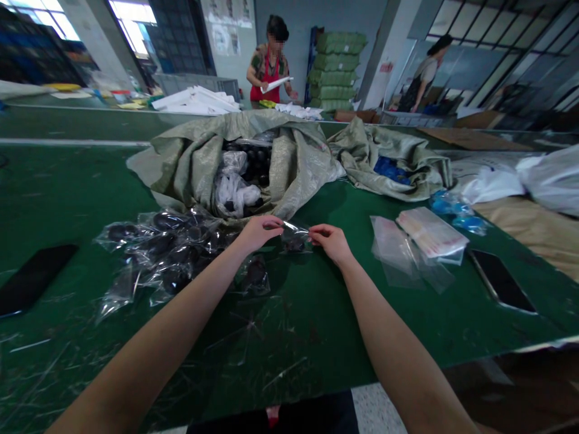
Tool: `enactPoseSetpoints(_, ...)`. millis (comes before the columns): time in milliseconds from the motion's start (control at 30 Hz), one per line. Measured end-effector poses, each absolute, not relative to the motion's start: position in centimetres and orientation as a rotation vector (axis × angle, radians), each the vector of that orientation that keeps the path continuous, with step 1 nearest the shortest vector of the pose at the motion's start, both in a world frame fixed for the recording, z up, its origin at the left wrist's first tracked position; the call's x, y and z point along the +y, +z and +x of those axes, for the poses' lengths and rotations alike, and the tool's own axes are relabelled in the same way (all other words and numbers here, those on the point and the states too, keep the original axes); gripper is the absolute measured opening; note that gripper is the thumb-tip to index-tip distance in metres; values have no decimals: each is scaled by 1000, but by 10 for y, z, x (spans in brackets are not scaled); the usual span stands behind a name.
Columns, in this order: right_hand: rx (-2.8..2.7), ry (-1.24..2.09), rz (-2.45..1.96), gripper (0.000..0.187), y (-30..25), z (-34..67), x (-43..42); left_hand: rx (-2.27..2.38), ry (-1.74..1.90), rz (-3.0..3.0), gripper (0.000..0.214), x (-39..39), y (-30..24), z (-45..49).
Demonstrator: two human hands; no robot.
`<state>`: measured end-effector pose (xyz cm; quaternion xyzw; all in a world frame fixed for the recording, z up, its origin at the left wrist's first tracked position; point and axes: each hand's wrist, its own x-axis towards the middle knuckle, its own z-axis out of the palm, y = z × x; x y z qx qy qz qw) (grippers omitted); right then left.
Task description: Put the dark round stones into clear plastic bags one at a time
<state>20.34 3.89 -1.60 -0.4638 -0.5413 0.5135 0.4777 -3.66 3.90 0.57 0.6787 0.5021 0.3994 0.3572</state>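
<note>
Between my two hands hangs a small clear plastic bag (296, 236) with a dark round item in its lower part. My left hand (261, 232) pinches the bag's upper left corner, and my right hand (332, 241) pinches its right side. Left of my hands lies a heap of bagged dark round items (174, 244), partly covered by my left forearm. One more bagged dark item (254, 274) rests on the green table just below my left hand. Flat empty clear bags (429, 232) lie in a stack to the right of my right hand.
Behind my hands an open woven sack (298, 163) holds dark round items and whitish plastic. Another sack (407, 181) shows blue pieces. Phones lie at the left (36, 277) and right (502, 280). Across the table a person (269, 66) handles white strips; another person (425, 75) stands farther right.
</note>
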Motion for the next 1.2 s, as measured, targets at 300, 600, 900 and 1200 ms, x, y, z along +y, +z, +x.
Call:
enactPoseSetpoints(300, -1500, 1074, -1128, 13, -19, 207, 42, 1354, 991, 2061, 24, 35, 7, -39)
enactPoseSetpoints(600, -1353, 1193, -1169, 15, -15, 204, 39, 1265, 992, 2206, 16, 30, 13, -36)
enactPoseSetpoints(900, -1157, 1317, -1173, 9, -12, 201, 36, 1328, 928, 2125, 21, 21, 12, -38)
enactPoseSetpoints(1200, -1082, 1400, -1179, 13, -9, 200, 35, 1218, 880, 1834, 31, 24, 14, -42)
